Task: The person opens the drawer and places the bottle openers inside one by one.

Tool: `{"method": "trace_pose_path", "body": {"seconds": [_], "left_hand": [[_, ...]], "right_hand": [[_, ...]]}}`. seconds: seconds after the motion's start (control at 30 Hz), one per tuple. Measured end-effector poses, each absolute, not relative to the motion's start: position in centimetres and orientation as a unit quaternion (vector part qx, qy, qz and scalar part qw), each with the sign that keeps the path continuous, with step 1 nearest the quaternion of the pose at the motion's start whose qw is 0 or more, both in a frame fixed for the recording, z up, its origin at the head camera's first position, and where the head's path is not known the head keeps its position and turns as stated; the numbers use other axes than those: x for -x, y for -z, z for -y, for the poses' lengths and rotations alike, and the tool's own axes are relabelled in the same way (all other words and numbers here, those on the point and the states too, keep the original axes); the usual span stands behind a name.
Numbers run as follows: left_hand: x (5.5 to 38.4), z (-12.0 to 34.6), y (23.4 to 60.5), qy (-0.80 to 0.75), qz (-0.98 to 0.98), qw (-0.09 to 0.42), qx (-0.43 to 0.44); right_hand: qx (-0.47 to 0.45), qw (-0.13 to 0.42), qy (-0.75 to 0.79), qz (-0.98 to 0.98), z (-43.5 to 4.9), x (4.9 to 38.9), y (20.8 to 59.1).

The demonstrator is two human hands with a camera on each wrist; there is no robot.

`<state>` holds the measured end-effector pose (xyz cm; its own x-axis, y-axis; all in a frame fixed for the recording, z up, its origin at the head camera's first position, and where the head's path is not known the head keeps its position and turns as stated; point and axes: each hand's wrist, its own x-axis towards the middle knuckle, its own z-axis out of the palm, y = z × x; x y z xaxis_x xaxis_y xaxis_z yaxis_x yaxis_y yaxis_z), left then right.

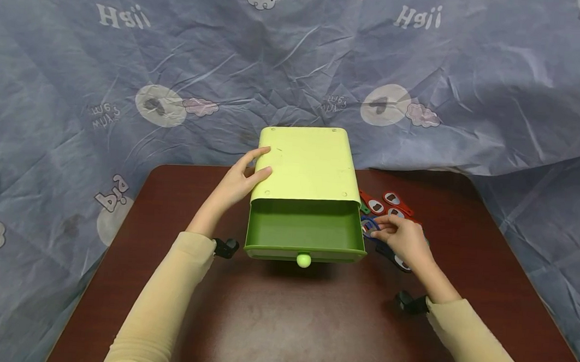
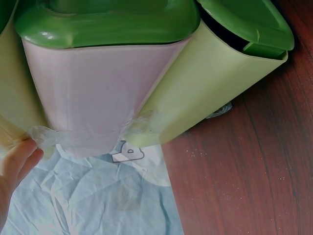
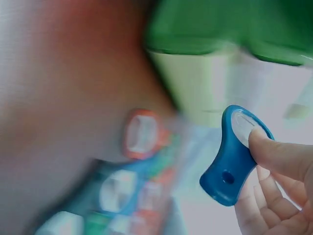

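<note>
A drawer unit with a yellow top point(image 1: 310, 163) stands in the middle of the table, its green drawer point(image 1: 305, 223) pulled out towards me with nothing visible inside. My left hand point(image 1: 238, 181) rests on the unit's left edge, thumb and a finger laid on the top. Right of the drawer, my right hand point(image 1: 402, 236) pinches a blue bottle opener point(image 3: 232, 166) between thumb and fingers. Below that hand lies a pile of bottle openers, among them a red one point(image 1: 398, 200) and a black one point(image 1: 394, 257). The right wrist view blurs the pile.
The left wrist view shows the unit's stacked tiers, one with a pink side point(image 2: 98, 88), with clear tape point(image 2: 88, 137) across them. A round green knob point(image 1: 303, 260) juts from the drawer front. Behind the dark red table point(image 1: 292, 323) hangs a printed grey-blue cloth point(image 1: 227, 63).
</note>
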<state>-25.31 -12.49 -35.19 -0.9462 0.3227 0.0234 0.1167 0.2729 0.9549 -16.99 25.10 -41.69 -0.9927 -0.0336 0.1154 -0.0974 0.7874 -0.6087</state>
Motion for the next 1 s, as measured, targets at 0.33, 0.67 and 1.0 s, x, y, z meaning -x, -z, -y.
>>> {"method": "trace_pose_path", "body": {"seconds": [0.33,0.67,1.0], "left_hand": [[25.3,12.4,35.3,-0.591,-0.789,0.087,-0.141],[25.3,12.5,35.1,-0.583,-0.796,0.084,-0.141],[25.1,12.5,35.3,-0.585,-0.796,0.081,-0.136]], "right_hand": [[-0.016,0.076,-0.387,0.919,-25.0,15.9,31.6],[-0.087,0.025,-0.435,0.896,-19.6,14.7,28.4],[-0.193,-0.036,-0.398,0.896,-15.3,14.8,30.9]]}}
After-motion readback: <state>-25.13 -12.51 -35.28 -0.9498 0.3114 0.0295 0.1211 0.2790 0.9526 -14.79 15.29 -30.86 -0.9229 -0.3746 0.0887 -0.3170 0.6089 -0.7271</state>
